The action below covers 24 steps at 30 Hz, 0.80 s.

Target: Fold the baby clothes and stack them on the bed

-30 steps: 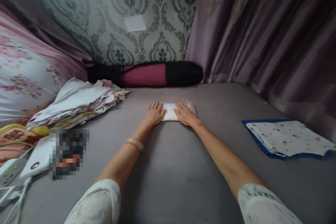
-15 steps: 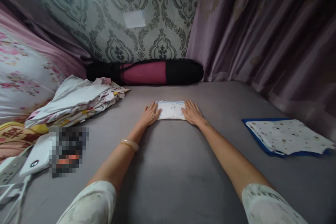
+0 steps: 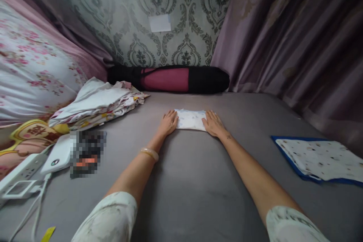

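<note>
A small white folded cloth point(image 3: 191, 120) with faint prints and a pale blue upper edge lies flat on the grey bed sheet point(image 3: 195, 181). Its left end is under my left hand point(image 3: 169, 121), which rests flat with fingers stretched forward and the thumb on the cloth. On the opposite end lies my right hand point(image 3: 214, 123), also flat, fingers extended, thumb over the cloth's edge. Neither hand grips it. A pale bangle point(image 3: 149, 154) circles my left forearm.
Folded clothes point(image 3: 99, 100) lie at left beside a floral pillow point(image 3: 34, 60). Nearer are a power bank point(image 3: 59, 153), power strip point(image 3: 21, 174) and cables. A black and pink long bag point(image 3: 166, 79) lies along the wall. At right sits a patterned white garment point(image 3: 320, 159) on blue cloth.
The view has turned slightly left, so everything appears shifted right. Both hands stay flat on the ends of the folded cloth, which shows no clear change.
</note>
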Available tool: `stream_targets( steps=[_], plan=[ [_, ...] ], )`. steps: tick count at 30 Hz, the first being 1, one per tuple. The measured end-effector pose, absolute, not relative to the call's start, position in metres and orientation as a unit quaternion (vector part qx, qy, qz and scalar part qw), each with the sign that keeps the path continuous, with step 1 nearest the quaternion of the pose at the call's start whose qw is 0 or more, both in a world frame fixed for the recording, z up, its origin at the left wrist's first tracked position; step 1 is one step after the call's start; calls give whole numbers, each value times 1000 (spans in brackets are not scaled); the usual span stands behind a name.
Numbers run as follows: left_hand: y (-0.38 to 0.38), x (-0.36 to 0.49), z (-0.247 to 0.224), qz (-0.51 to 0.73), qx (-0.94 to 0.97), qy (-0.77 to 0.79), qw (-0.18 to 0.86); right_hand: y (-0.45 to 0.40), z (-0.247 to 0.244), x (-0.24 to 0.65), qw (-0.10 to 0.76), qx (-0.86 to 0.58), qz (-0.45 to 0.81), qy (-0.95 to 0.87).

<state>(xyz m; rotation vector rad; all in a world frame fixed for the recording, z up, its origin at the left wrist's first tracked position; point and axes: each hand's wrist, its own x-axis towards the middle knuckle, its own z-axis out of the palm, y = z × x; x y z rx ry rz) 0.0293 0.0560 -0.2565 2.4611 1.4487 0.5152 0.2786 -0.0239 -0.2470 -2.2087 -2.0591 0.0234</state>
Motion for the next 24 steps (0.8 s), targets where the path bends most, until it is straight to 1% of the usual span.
stream_targets(
  steps=[5,9,13,18,24],
  plan=[
    [55,29,-255,183,840,495,127,-21,-239,273,46,-737,27,-674],
    [54,28,-254,185,839,496,126,-20,-228,248,79,-720,30,-689],
    [54,29,-255,181,840,496,124,-20,-232,233,85,-711,48,-696],
    [54,29,-255,181,841,496,120,-17,-230,231,67,-711,60,-697],
    [54,29,-254,180,839,501,114,-10,-231,208,93,-693,34,-714]
  ],
)
